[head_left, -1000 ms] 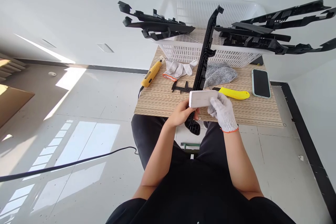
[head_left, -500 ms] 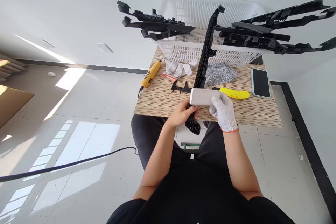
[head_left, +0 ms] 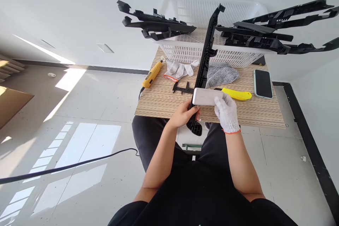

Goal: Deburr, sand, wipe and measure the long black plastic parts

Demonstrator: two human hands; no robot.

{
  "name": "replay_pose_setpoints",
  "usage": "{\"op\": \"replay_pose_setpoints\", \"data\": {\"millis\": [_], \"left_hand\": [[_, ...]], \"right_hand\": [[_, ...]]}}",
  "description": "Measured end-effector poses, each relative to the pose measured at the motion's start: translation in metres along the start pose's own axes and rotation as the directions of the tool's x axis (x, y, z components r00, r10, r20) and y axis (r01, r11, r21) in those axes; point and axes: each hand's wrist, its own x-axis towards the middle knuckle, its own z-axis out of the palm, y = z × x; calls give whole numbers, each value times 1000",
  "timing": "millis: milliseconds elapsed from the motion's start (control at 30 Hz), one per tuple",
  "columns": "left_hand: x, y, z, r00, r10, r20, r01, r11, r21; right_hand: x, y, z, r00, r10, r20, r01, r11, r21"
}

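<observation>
My bare left hand (head_left: 184, 113) is closed around the lower part of a long black plastic trim piece (head_left: 206, 54), which slants up and away over the table to the basket. In my gloved right hand (head_left: 226, 113) is a flat whitish rectangular block (head_left: 207, 96), gripped by its right end. The block's left end lies across the trim piece, just above my left hand; whether it touches the plastic I cannot tell. Behind the trim sits a caliper (head_left: 182, 88), partly hidden. A yellow utility knife (head_left: 236, 94) lies just beyond my right hand.
A white plastic basket (head_left: 182, 50) at the back carries several black trim pieces (head_left: 164, 27) jutting out both sides. On the table (head_left: 159, 102) are a yellow rotary tool (head_left: 153, 74), a white glove (head_left: 178, 70), a grey cloth (head_left: 221, 74) and a phone (head_left: 263, 83).
My right hand has shifted the block slightly to the right. The trim piece's far end has tilted a little to the left. My left hand keeps its hold.
</observation>
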Motion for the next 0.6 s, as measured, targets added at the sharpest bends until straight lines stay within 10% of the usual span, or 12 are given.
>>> {"op": "replay_pose_setpoints", "data": {"millis": [600], "left_hand": [[0, -1, 0, 1000, 12, 6, -12, 1000, 7]], "right_hand": [[2, 1, -1, 1000, -15, -13, 15, 1000, 9]]}}
